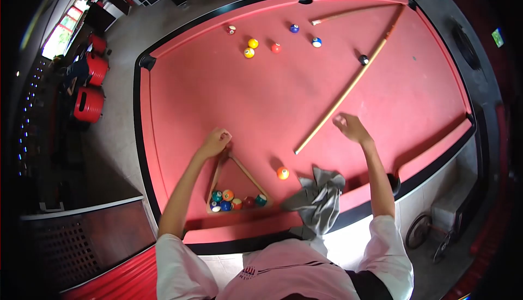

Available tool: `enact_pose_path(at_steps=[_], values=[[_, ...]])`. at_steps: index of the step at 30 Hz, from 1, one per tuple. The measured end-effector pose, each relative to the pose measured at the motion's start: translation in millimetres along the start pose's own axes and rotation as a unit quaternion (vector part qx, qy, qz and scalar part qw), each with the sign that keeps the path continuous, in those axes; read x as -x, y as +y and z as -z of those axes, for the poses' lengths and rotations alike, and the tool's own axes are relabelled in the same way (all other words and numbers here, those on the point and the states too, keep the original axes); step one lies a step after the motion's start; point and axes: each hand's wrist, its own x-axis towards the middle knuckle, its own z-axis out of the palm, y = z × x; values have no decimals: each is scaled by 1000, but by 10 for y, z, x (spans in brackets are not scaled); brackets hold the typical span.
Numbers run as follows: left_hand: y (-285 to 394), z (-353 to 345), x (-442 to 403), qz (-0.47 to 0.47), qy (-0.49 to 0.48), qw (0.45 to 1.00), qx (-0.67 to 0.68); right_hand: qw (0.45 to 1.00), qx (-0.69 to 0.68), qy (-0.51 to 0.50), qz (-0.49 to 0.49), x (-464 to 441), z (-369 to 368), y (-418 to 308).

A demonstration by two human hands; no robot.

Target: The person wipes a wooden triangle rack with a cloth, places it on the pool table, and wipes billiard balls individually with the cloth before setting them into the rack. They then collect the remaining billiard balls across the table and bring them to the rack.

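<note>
My left hand (pixel 217 141) hovers just above the top corner of a wooden triangle rack (pixel 250 176), fingers curled; whether they hold anything is too small to tell. Inside the rack several balls lie along its near side, among them an orange one (pixel 227 195). My right hand (pixel 350 127) is over the cloth, right of a wooden cue (pixel 340 99), its fingers bent and what they hold, if anything, hidden. Right of the rack sits an orange ball (pixel 283 173), with a crumpled grey cloth (pixel 321 196) beyond it on the near rail.
Toward the far side of the pink table (pixel 256 98) lie several balls, including a red one (pixel 276 48) and a black one (pixel 363 59) beside the cue. A second cue (pixel 354 12) lies at the far right. Red chairs (pixel 89 104) stand left.
</note>
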Motion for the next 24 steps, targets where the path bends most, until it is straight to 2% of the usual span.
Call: enact_pose_path(at_steps=[3,4,7,10,12,15,18,20,22,23,24], values=[[38,536,-660,-12,-47,997,-64,998,-33,6,45,-1195,92,-112],[75,697,-899,10,-39,997,-66,997,11,36,68,-1567,53,-85],[-141,1019,-1832,52,9,983,-176,973,135,140,123,-2788,-17,-82],[-455,1123,-2791,9,134,927,-351,941,232,192,153,-3713,-137,-183],[-527,1155,-3341,16,173,918,-357,917,285,206,189,-4102,-208,-206],[-504,970,-3955,52,227,930,-285,883,334,229,239,-4475,-342,-63],[-495,662,-4288,115,265,925,-248,939,270,67,201,-4567,-149,25],[-565,518,-4520,120,303,923,-206,934,271,110,204,-4499,-102,166],[-733,526,-4776,85,364,908,-187,928,263,162,210,-4367,-69,289],[-858,592,-4902,67,393,899,-180,927,277,157,199,-4293,-53,325],[-1090,718,-5059,66,296,945,-124,927,287,153,188,-4213,-46,346]])
